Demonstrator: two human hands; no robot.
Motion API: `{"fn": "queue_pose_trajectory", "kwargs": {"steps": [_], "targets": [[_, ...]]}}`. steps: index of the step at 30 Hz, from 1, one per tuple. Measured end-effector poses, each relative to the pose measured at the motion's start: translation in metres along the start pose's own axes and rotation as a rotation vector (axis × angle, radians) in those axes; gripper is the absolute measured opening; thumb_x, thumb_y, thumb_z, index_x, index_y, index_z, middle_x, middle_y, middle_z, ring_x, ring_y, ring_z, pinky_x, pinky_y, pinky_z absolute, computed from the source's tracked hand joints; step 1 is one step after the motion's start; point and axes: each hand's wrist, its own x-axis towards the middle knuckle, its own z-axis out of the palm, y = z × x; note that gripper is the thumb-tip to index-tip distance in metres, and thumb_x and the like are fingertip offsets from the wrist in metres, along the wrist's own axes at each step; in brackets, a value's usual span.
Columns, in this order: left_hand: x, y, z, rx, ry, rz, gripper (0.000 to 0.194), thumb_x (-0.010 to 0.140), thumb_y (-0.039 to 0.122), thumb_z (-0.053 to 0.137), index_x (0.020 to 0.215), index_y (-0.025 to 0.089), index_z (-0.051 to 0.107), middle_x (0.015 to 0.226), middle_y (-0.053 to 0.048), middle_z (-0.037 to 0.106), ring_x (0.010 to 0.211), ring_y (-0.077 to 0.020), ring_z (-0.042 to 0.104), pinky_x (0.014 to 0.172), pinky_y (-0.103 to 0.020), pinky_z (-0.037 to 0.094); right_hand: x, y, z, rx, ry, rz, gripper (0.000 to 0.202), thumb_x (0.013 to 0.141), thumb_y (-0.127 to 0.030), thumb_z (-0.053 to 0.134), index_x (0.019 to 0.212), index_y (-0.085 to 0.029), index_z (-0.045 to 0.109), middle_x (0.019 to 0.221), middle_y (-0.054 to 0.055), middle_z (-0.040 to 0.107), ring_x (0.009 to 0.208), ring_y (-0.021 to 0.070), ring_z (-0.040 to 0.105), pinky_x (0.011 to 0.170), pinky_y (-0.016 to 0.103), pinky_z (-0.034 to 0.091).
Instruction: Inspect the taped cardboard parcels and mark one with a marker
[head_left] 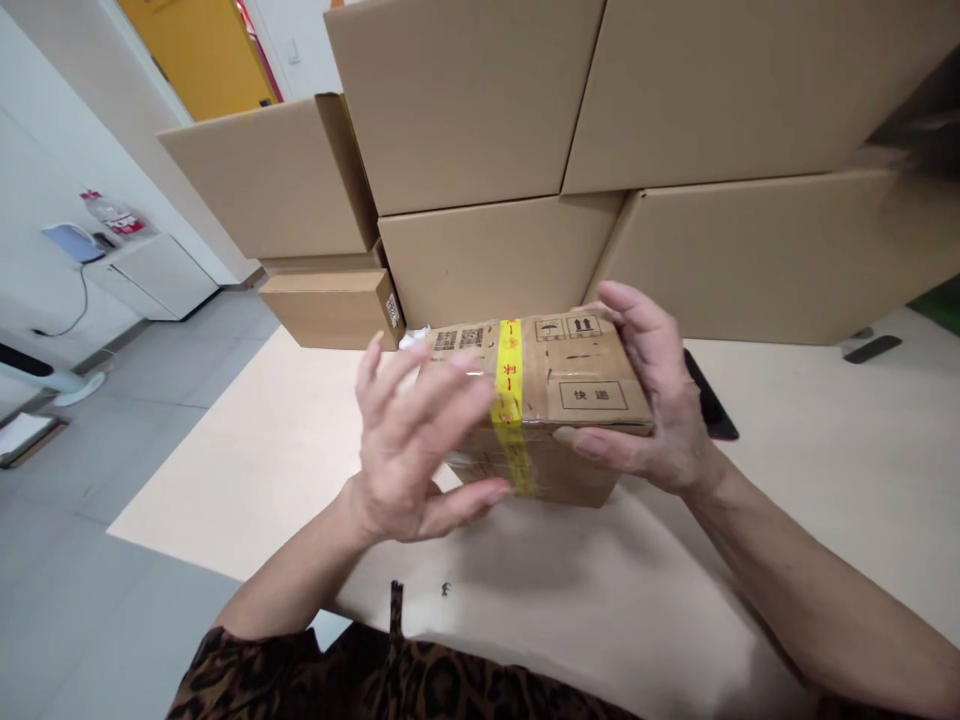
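A small cardboard box [592,355] sits in front of me, with a strip of yellow tape [510,375] printed in red running across its top and down its near side. Printed codes and handling marks show on its top. My right hand [660,390] grips the box's right end, thumb along the near top edge and fingers over the far side. At the left part of the box, my left hand [420,445] hovers with fingers spread and slightly blurred, covering that corner. Whether its thumb touches the near side I cannot tell.
Large cardboard boxes [480,110] are stacked along the back of the pale table [247,450]. A smaller carton [330,310] stands at the back left. A dark flat object [709,395] lies behind my right hand. Left of the table is grey floor [112,440] and a white cabinet [161,280].
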Motion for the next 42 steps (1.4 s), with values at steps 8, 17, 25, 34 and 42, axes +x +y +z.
{"fn": "queue_pose_trajectory", "kwargs": {"steps": [8, 17, 25, 34, 42], "targets": [[0.014, 0.003, 0.005, 0.141, -0.279, 0.158, 0.07, 0.088, 0.027, 0.085, 0.154, 0.033, 0.062, 0.151, -0.006, 0.072, 0.142, -0.0347, 0.069, 0.124, -0.054, 0.05, 0.0, -0.002, 0.003, 0.001, 0.032, 0.041, 0.114, 0.072, -0.079, 0.083, 0.164, -0.04, 0.03, 0.15, 0.011, 0.053, 0.138, 0.0386, 0.059, 0.117, 0.063, 0.055], [0.038, 0.007, -0.011, 0.108, -0.481, -0.134, 0.073, 0.085, 0.057, 0.087, 0.151, 0.032, 0.067, 0.162, -0.012, 0.063, 0.148, -0.0426, 0.06, 0.127, -0.059, 0.036, 0.001, -0.008, 0.005, 0.07, -0.004, 0.057, 0.112, 0.073, -0.067, 0.089, 0.164, -0.044, 0.028, 0.145, 0.011, 0.062, 0.137, 0.0417, 0.064, 0.116, 0.062, 0.056], [0.059, 0.0, -0.022, -0.043, -0.528, -0.302, 0.101, 0.068, 0.065, 0.097, 0.153, 0.023, 0.062, 0.173, -0.02, 0.048, 0.165, -0.0513, 0.033, 0.135, -0.07, 0.01, 0.002, -0.008, 0.007, 0.091, -0.022, -0.014, 0.109, 0.076, -0.059, 0.091, 0.163, -0.045, 0.028, 0.144, 0.01, 0.059, 0.133, 0.0378, 0.065, 0.114, 0.06, 0.057], [0.087, 0.001, -0.007, -0.384, -0.508, -0.455, 0.085, 0.059, 0.063, 0.1, 0.132, 0.027, 0.073, 0.153, -0.017, 0.063, 0.161, -0.0545, 0.035, 0.132, -0.076, 0.004, 0.0, 0.0, 0.002, 0.02, -0.07, -0.011, 0.113, 0.077, -0.073, 0.082, 0.168, -0.038, 0.025, 0.163, 0.013, 0.041, 0.154, 0.0404, 0.045, 0.128, 0.066, 0.042], [0.101, 0.006, -0.004, -0.026, -0.827, -0.285, 0.116, 0.058, 0.076, 0.095, 0.157, 0.026, 0.059, 0.154, -0.021, 0.057, 0.152, -0.0565, 0.038, 0.127, -0.081, 0.013, -0.005, -0.003, 0.018, 0.206, 0.113, -0.046, 0.061, 0.085, -0.059, 0.075, 0.139, -0.037, 0.058, 0.145, 0.006, 0.051, 0.14, 0.0346, 0.053, 0.124, 0.059, 0.045]]}}
